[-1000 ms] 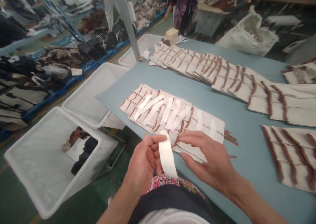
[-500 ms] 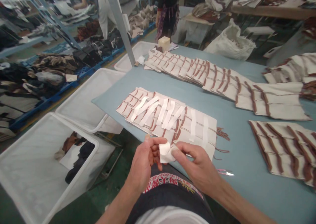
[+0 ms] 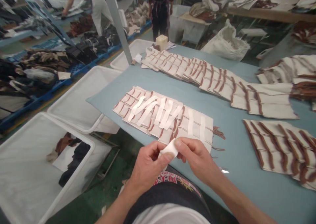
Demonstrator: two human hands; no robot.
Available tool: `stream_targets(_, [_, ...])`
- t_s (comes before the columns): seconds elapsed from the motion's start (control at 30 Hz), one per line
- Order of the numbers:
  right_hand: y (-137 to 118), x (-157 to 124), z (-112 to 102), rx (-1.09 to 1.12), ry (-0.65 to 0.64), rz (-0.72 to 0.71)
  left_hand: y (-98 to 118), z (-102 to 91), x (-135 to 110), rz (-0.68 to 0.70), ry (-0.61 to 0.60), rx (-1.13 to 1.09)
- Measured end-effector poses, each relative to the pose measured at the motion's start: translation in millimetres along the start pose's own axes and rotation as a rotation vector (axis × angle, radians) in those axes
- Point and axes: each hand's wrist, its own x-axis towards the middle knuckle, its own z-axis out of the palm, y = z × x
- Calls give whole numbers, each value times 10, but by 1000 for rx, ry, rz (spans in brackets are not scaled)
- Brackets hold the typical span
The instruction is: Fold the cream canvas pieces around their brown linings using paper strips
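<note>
My left hand (image 3: 148,166) and my right hand (image 3: 196,159) meet at the near edge of the blue table (image 3: 187,85), both pinching one small folded white strip (image 3: 170,149) between thumbs and fingers. Just beyond them lies a row of overlapping cream pieces with brown trim (image 3: 138,102), with several loose white strips (image 3: 160,110) laid across it.
Longer rows of cream-and-brown pieces (image 3: 212,79) cover the far and right of the table. White bins (image 3: 32,171) stand at my left, one holding dark scraps. A grey post (image 3: 118,26) rises at the table's corner. A person (image 3: 160,6) stands beyond the table.
The long white strip that hung from my left hand has been folded up small; my right hand came off the fabric row and now pinches it too.
</note>
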Motion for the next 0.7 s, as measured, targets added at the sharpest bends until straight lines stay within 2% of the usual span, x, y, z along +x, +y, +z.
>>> stream_targets(0.1, [21,28,-24,-16,34,-27,-19,36,13,61,11,66])
stream_targets(0.27, [80,121,-39,-81,240,-22,-61,112,54,105,31,174])
stream_targets(0.4, [64,187,-26,52,307,19,-55,220,107,191,59,303])
stream_targets(0.47, [40,222,-8,94,390,6,-48,275,137,234,75,362])
stream_targets(0.6, [52,374,-53,152,602,-7,-73,340,172,189,77,290])
stream_targets(0.7, [129,586,-216,233,682,14,-125,327,148,186,112,249])
